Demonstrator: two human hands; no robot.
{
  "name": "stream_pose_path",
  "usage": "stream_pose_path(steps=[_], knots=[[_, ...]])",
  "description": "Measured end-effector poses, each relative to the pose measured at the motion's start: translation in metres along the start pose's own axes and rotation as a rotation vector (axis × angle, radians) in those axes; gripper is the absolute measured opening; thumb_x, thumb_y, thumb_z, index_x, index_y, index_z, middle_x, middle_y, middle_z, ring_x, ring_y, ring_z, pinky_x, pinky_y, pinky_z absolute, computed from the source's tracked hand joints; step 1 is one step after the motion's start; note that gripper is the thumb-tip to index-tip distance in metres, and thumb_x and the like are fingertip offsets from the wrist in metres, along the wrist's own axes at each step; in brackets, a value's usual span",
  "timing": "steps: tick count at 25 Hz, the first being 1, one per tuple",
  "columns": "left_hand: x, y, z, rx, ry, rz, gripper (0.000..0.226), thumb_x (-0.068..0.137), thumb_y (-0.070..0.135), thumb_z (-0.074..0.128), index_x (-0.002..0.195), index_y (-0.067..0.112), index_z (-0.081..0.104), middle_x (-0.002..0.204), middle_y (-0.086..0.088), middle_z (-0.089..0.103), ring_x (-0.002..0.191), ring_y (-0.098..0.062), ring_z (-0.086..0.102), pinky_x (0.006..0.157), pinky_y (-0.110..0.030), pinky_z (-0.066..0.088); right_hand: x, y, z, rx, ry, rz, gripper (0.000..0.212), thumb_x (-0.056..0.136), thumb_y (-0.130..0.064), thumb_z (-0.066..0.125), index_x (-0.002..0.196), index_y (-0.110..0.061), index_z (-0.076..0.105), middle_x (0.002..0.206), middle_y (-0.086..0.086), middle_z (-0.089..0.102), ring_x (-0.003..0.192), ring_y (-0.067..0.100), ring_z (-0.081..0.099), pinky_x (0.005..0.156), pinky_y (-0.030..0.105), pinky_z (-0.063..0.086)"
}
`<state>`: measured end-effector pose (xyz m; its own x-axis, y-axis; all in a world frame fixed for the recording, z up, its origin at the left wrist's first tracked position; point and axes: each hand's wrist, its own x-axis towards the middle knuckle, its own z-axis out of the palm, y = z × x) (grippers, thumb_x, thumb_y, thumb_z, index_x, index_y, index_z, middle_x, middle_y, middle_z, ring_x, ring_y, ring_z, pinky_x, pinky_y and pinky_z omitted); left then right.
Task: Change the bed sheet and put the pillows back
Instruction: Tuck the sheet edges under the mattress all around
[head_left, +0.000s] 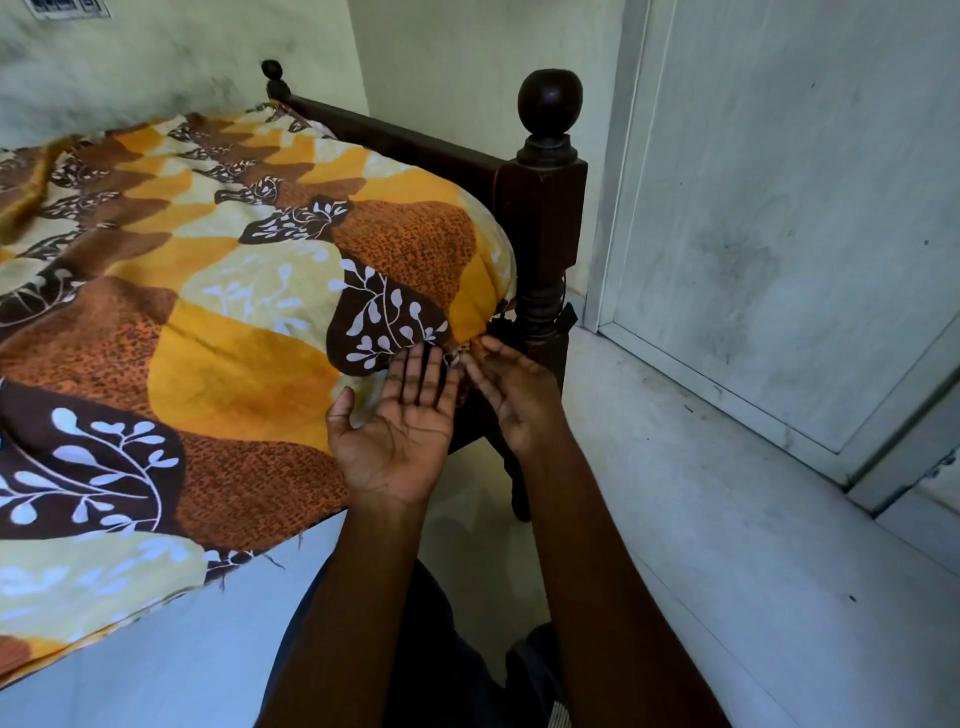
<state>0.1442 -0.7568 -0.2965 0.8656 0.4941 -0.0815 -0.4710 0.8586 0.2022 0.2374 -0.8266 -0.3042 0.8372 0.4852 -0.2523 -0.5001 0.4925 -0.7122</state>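
1. The patterned bed sheet (234, 312) covers the mattress (156, 654), its corner bunched beside the dark wooden bedpost (543, 218).
2. The left hand (400, 431) lies palm-up, fingers straight, tips touching the sheet's edge, gripping nothing.
3. The right hand (514, 400), fingers loosely extended, touches the bunched corner.

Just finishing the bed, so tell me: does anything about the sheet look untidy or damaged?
Yes. The sheet is gathered into a bunch at the corner by the bedpost. Its near edge hangs loose over the side, not tucked in, and a few frayed threads stick out of it.
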Motion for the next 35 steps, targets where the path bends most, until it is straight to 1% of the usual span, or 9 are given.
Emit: stream_pose_path(steps=[3, 8, 11, 16, 20, 23, 26, 30, 35], knots=[[0.000, 0.000, 0.001, -0.002, 0.004, 0.003, 0.079, 0.071, 0.038, 0.042, 0.138, -0.003, 0.037, 0.140, -0.020, 0.044, 0.134, -0.032, 0.037, 0.102, -0.048, 0.029, 0.002, -0.005, 0.010, 0.364, -0.109, 0.120, 0.037, 0.098, -0.011, 0.035, 0.130, 0.004, 0.046, 0.133, 0.020, 0.049, 0.126, 0.028, 0.047, 0.101, 0.034, 0.040], [0.001, -0.002, -0.001, -0.038, 0.008, 0.014, 0.076, 0.071, 0.037, 0.042, 0.136, -0.003, 0.039, 0.140, -0.020, 0.045, 0.133, -0.033, 0.038, 0.108, -0.048, 0.027, 0.020, -0.007, 0.040, 0.353, -0.051, 0.145, 0.045, 0.101, -0.025, 0.025, 0.137, -0.002, 0.038, 0.133, 0.016, 0.049, 0.134, 0.027, 0.037, 0.109, 0.036, 0.029], [0.000, -0.006, -0.004, -0.023, 0.039, 0.022, 0.073, 0.070, 0.036, 0.040, 0.134, -0.001, 0.042, 0.138, -0.017, 0.048, 0.133, -0.031, 0.038, 0.110, -0.046, 0.025, 0.011, -0.011, 0.021, 0.231, -0.030, 0.096, 0.044, 0.102, -0.026, 0.031, 0.138, -0.003, 0.038, 0.143, 0.016, 0.042, 0.133, 0.028, 0.039, 0.107, 0.036, 0.032], [0.001, -0.009, -0.009, -0.006, 0.056, 0.025, 0.072, 0.071, 0.036, 0.040, 0.133, 0.002, 0.043, 0.136, -0.015, 0.050, 0.132, -0.029, 0.040, 0.111, -0.045, 0.026, -0.008, -0.017, -0.015, 0.113, 0.006, -0.224, 0.036, 0.101, -0.015, 0.034, 0.134, -0.006, 0.046, 0.131, 0.012, 0.055, 0.115, 0.021, 0.056, 0.096, 0.030, 0.046], [-0.002, -0.010, -0.007, -0.026, 0.050, 0.025, 0.071, 0.071, 0.036, 0.040, 0.133, 0.001, 0.044, 0.136, -0.016, 0.050, 0.131, -0.030, 0.041, 0.110, -0.045, 0.027, 0.010, -0.022, -0.005, -0.383, -0.011, -0.478, 0.038, 0.101, -0.016, 0.034, 0.136, -0.016, 0.046, 0.133, -0.004, 0.051, 0.127, 0.010, 0.045, 0.106, 0.026, 0.037], [-0.003, -0.010, -0.006, -0.028, 0.048, 0.026, 0.071, 0.072, 0.036, 0.039, 0.134, 0.001, 0.043, 0.136, -0.016, 0.050, 0.131, -0.031, 0.041, 0.110, -0.046, 0.027, 0.030, -0.020, 0.006, -0.505, -0.160, -0.380, 0.042, 0.102, -0.020, 0.031, 0.144, -0.016, 0.033, 0.148, 0.004, 0.037, 0.136, 0.016, 0.035, 0.114, 0.033, 0.028], [-0.003, -0.010, -0.007, -0.018, 0.018, 0.024, 0.073, 0.072, 0.037, 0.039, 0.136, 0.001, 0.041, 0.137, -0.016, 0.049, 0.131, -0.032, 0.041, 0.110, -0.046, 0.027, 0.035, -0.028, 0.022, -0.302, -0.267, -0.246, 0.044, 0.102, -0.019, 0.025, 0.144, -0.008, 0.028, 0.148, 0.009, 0.036, 0.135, 0.019, 0.036, 0.105, 0.026, 0.032], [-0.001, -0.011, -0.010, -0.015, 0.012, 0.031, 0.076, 0.070, 0.038, 0.039, 0.137, 0.001, 0.040, 0.137, -0.016, 0.050, 0.131, -0.032, 0.042, 0.109, -0.046, 0.028, 0.027, -0.034, 0.011, 0.207, -0.180, -0.075, 0.041, 0.101, -0.020, 0.030, 0.137, -0.004, 0.042, 0.141, 0.013, 0.045, 0.132, 0.023, 0.041, 0.106, 0.030, 0.034], [-0.004, -0.004, -0.003, 0.146, 0.168, 0.001, 0.059, 0.086, 0.037, 0.037, 0.134, 0.002, 0.043, 0.132, -0.015, 0.054, 0.124, -0.029, 0.049, 0.102, -0.043, 0.037, -0.016, -0.003, -0.023, 0.299, 0.023, 0.047, 0.029, 0.099, -0.019, 0.038, 0.116, -0.005, 0.057, 0.118, 0.015, 0.061, 0.108, 0.025, 0.059, 0.088, 0.033, 0.048]])
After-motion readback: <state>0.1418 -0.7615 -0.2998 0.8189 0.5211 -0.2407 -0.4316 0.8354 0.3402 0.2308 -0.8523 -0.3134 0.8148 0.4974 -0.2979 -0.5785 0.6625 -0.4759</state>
